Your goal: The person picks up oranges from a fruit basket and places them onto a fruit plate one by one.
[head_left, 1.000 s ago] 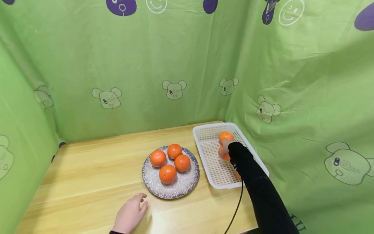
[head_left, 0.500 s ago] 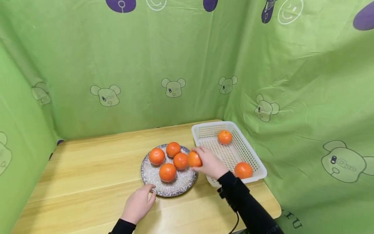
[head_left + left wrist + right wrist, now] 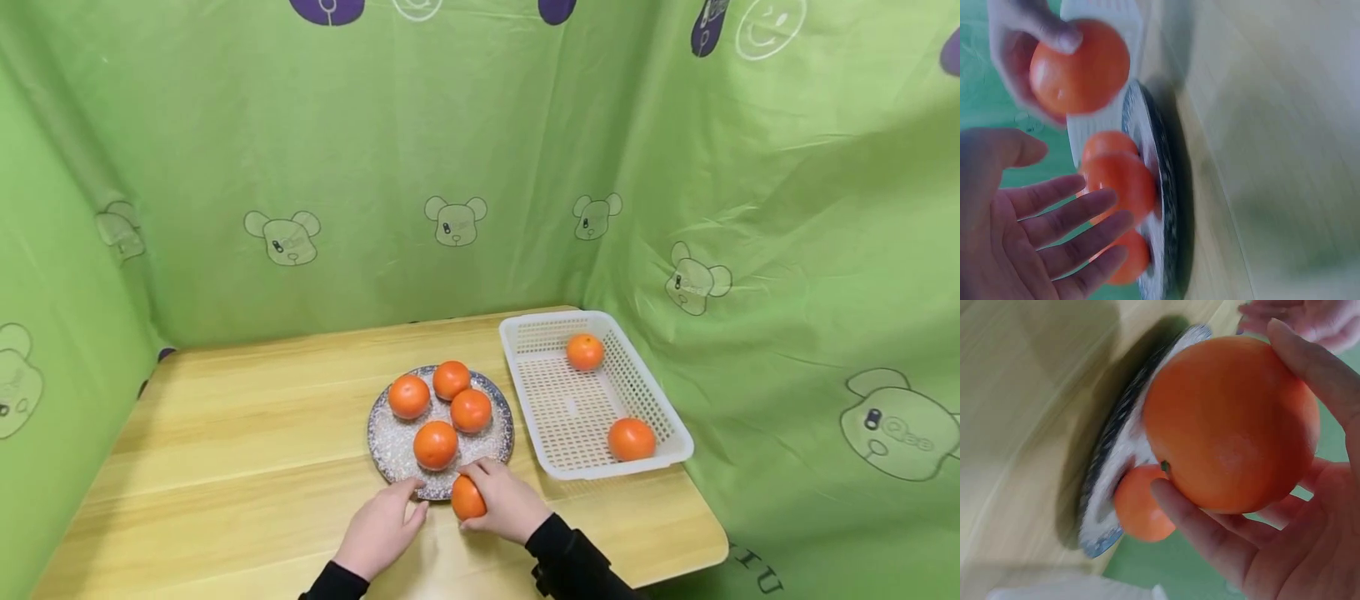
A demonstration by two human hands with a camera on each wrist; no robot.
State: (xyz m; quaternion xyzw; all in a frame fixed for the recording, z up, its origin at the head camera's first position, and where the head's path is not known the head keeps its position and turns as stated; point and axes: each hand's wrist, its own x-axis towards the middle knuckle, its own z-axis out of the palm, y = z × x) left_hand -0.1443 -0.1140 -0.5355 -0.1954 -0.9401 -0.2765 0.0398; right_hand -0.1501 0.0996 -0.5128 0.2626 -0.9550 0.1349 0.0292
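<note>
My right hand [image 3: 504, 502] grips an orange [image 3: 1232, 425] with a small green stem spot, thumb and fingers curled round it. It is held over the near edge of the speckled plate [image 3: 393, 450]. Several more oranges sit on that plate, the nearest one [image 3: 435, 445] toward the front. My left hand [image 3: 381, 527] is by the plate's front rim, palm facing inward. In the left wrist view its fingers [image 3: 1079, 215] are spread and extended, holding nothing, and overlap the oranges on the plate.
Right of the plate stands a white perforated plastic basket [image 3: 528, 392]. Inside it lie two oranges, one at the back [image 3: 585, 352] and one at the front right [image 3: 632, 439]. Green printed curtains [image 3: 360, 167] close in the wooden table [image 3: 225, 467] at the back and sides.
My right hand has taken an orange out of the basket and carried it left and toward me, to the plate's front. My left hand has shifted right, closer to the plate.
</note>
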